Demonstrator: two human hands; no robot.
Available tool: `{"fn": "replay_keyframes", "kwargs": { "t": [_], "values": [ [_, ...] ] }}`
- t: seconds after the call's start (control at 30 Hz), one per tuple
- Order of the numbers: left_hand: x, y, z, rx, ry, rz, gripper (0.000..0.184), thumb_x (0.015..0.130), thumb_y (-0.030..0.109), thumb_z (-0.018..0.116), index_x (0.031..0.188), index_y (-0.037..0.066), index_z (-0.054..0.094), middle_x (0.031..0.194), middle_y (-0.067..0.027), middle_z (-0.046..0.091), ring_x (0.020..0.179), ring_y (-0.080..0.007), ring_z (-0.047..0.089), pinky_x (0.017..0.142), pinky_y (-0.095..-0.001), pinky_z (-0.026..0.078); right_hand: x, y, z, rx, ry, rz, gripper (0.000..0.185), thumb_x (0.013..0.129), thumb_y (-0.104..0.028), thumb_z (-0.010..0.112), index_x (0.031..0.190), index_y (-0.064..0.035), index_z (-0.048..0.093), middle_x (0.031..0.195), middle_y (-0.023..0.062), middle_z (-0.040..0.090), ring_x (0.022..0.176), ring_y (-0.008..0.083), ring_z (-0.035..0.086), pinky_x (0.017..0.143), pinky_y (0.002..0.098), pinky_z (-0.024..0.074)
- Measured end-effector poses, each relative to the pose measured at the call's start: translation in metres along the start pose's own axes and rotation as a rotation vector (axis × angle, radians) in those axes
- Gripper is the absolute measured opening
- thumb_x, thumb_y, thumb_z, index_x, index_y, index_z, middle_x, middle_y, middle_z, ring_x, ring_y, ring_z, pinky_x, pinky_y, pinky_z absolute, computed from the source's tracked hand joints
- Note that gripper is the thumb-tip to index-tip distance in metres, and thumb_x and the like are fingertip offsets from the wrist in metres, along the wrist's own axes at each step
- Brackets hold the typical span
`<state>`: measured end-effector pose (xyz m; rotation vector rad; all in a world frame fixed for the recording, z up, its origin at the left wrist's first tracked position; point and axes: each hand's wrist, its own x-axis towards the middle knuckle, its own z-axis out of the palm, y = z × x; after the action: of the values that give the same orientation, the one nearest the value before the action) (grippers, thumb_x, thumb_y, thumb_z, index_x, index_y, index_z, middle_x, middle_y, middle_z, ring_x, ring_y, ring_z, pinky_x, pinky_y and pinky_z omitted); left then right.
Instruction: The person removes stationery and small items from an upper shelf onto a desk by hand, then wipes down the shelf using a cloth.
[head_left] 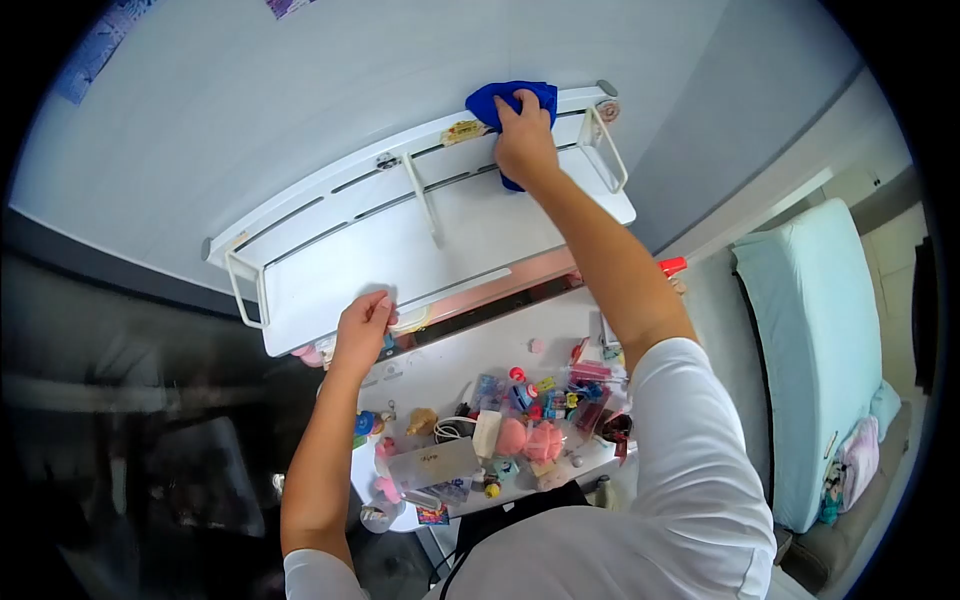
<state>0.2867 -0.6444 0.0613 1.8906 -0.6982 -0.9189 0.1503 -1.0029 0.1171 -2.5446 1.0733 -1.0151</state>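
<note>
1. The right hand [525, 140] grips the blue cloth [543, 98], with its fingers spread upon it.
2. The cloth is under this hand, over the top rail of the white shelf [320, 280], near the right end; a part of it hangs below the hand.
3. Just to the left of the grip there is a yellow sticker [463, 131], and farther left, the divider [418, 195].
4. Lower and to the left, the left hand [365, 325] touches the front edge of the shelf; I cannot tell if its fingers close around it.
5. Well below the grip is the desk [450, 360], where a clear box [430, 465] and a pink toy [543, 440] lie among small things.
6. Far to the right stands a bed [810, 350].
</note>
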Motion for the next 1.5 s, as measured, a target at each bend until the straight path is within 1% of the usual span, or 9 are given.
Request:
{"fn": "replay_keyframes", "kwargs": {
  "t": [0.23, 0.33, 0.47, 0.6, 0.7, 0.83, 1.07, 1.17, 1.5],
  "values": [
    [-0.007, -0.005, -0.001, -0.068, 0.051, 0.026, 0.034, 0.103, 0.019, 0.061, 0.126, -0.006, 0.063, 0.096, -0.0082, 0.072, 0.082, -0.0120, 0.066, 0.072, -0.0261, 0.052, 0.041, 0.056, -0.025, -0.239, 0.132, 0.406, 0.047, 0.088, -0.019, 0.056, 0.128, 0.0055, 0.061, 0.145, 0.0255, 0.048, 0.128, 0.0442, 0.050, 0.098, 0.0521, 0.0459],
    [-0.013, 0.000, -0.002, -0.053, 0.045, 0.021, 0.035, 0.103, 0.019, 0.061, 0.127, -0.007, 0.062, 0.099, -0.0092, 0.073, 0.084, -0.0126, 0.067, 0.074, -0.0267, 0.053, 0.040, 0.015, -0.036, -0.363, -0.110, 0.346, 0.050, 0.087, -0.020, 0.056, 0.130, 0.0056, 0.061, 0.142, 0.0244, 0.054, 0.132, 0.0404, 0.049, 0.098, 0.0524, 0.0452],
    [-0.008, 0.001, -0.001, -0.032, 0.011, 0.026, 0.035, 0.103, 0.018, 0.061, 0.128, -0.007, 0.062, 0.101, -0.0104, 0.073, 0.085, -0.0135, 0.067, 0.076, -0.0273, 0.054, 0.032, 0.054, -0.010, -0.251, -0.043, 0.034, 0.051, 0.087, -0.018, 0.055, 0.132, 0.0047, 0.059, 0.144, 0.0268, 0.053, 0.128, 0.0436, 0.053, 0.109, 0.0503, 0.0400],
    [-0.013, 0.006, 0.005, -0.003, 0.006, -0.004, 0.035, 0.102, 0.017, 0.061, 0.128, -0.007, 0.061, 0.100, -0.0105, 0.073, 0.085, -0.0140, 0.067, 0.076, -0.0274, 0.054, 0.059, 0.087, -0.028, -0.283, -0.037, 0.265, 0.052, 0.085, -0.017, 0.058, 0.134, -0.0027, 0.058, 0.146, 0.0226, 0.053, 0.129, 0.0430, 0.055, 0.108, 0.0520, 0.0419],
    [-0.023, 0.008, 0.004, -0.003, -0.016, 0.031, 0.035, 0.102, 0.017, 0.061, 0.128, -0.007, 0.061, 0.098, -0.0098, 0.072, 0.085, -0.0136, 0.067, 0.076, -0.0274, 0.054, 0.052, 0.037, -0.071, -0.244, -0.168, 0.401, 0.048, 0.086, -0.016, 0.056, 0.131, 0.0002, 0.057, 0.139, 0.0253, 0.057, 0.127, 0.0422, 0.056, 0.106, 0.0524, 0.0435],
    [-0.034, -0.001, -0.003, 0.008, -0.036, 0.045, 0.035, 0.102, 0.017, 0.062, 0.128, -0.007, 0.061, 0.095, -0.0088, 0.071, 0.084, -0.0128, 0.067, 0.076, -0.0271, 0.054, 0.076, 0.091, -0.072, -0.147, -0.017, 0.343, 0.034, 0.084, -0.014, 0.055, 0.111, -0.0003, 0.070, 0.118, 0.0234, 0.070, 0.116, 0.0423, 0.062, 0.103, 0.0493, 0.0459],
    [-0.034, -0.027, -0.007, -0.008, -0.050, 0.044, 0.036, 0.101, 0.017, 0.063, 0.127, -0.007, 0.062, 0.094, -0.0087, 0.070, 0.083, -0.0128, 0.066, 0.076, -0.0271, 0.054, 0.059, 0.088, -0.047, -0.423, -0.005, 0.256, 0.033, 0.081, -0.015, 0.059, 0.109, -0.0031, 0.072, 0.115, 0.0165, 0.071, 0.108, 0.0366, 0.064, 0.101, 0.0503, 0.0461],
    [-0.034, -0.016, -0.006, 0.007, -0.057, 0.043, 0.036, 0.101, 0.018, 0.064, 0.127, -0.007, 0.062, 0.094, -0.0088, 0.070, 0.083, -0.0130, 0.067, 0.076, -0.0271, 0.054, 0.056, 0.095, -0.026, -0.450, 0.137, 0.180, 0.030, 0.083, -0.015, 0.052, 0.099, -0.0004, 0.073, 0.108, 0.0211, 0.072, 0.102, 0.0399, 0.067, 0.093, 0.0507, 0.0485],
    [-0.042, -0.047, -0.017, -0.033, -0.061, 0.056, 0.039, 0.101, 0.023, 0.063, 0.125, -0.008, 0.062, 0.089, -0.0073, 0.070, 0.082, -0.0115, 0.066, 0.074, -0.0265, 0.052, 0.085, 0.010, -0.023, -0.254, -0.253, 0.244, 0.033, 0.084, -0.018, 0.052, 0.093, 0.0044, 0.074, 0.102, 0.0291, 0.071, 0.099, 0.0469, 0.067, 0.092, 0.0491, 0.0524]
  ]
}}
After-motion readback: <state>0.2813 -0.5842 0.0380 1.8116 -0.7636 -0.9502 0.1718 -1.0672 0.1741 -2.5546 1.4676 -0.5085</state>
